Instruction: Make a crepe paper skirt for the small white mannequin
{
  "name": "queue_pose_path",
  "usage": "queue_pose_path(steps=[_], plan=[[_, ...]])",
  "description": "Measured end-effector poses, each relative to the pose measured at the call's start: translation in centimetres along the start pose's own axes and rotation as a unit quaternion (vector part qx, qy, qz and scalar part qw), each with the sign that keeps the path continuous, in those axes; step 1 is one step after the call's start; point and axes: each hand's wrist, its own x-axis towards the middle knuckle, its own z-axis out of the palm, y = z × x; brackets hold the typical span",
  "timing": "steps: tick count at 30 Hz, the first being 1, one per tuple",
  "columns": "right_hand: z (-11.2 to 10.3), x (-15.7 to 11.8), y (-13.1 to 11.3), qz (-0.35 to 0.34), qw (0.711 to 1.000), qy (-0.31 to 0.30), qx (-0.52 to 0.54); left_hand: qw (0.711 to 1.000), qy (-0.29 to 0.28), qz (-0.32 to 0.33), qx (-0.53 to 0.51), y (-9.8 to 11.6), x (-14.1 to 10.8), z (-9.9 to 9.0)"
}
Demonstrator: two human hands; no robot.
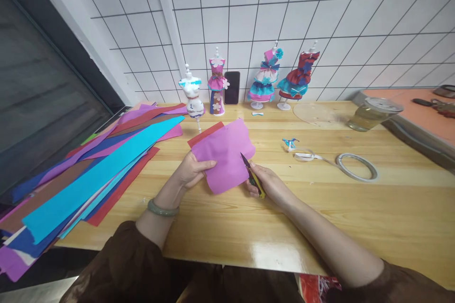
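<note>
A purple-pink sheet of crepe paper is held above the wooden table, its left side pinched by my left hand. Behind its upper left edge shows a red sheet of paper; whether my fingers grip that too, I cannot tell. My right hand is closed around a pair of scissors with black and yellow handles. Their dark blades point up and left, at the purple sheet's right edge. How far the blades are apart is hard to make out.
Strips of coloured crepe paper pile up at the left. Along the tiled wall stand a bare white mannequin, several dressed ones, including one in red, and a phone. To the right lie a tape roll and a cup of liquid.
</note>
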Motion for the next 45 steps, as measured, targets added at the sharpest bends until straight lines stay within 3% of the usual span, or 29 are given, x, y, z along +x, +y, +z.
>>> queue_pose_path(steps=[9,21,45], plan=[[0.29,-0.02,0.03,-0.010,1.000,0.000,0.003,1.000,-0.003,-0.011,0.009,-0.19,-0.07,0.22],[-0.22,0.11,0.35,-0.044,0.996,-0.019,-0.071,1.000,-0.011,-0.003,0.013,-0.26,-0.04,0.36],[0.01,-0.30,-0.22,-0.028,0.997,0.000,-0.071,1.000,0.007,0.000,0.031,-0.20,-0.02,0.53]])
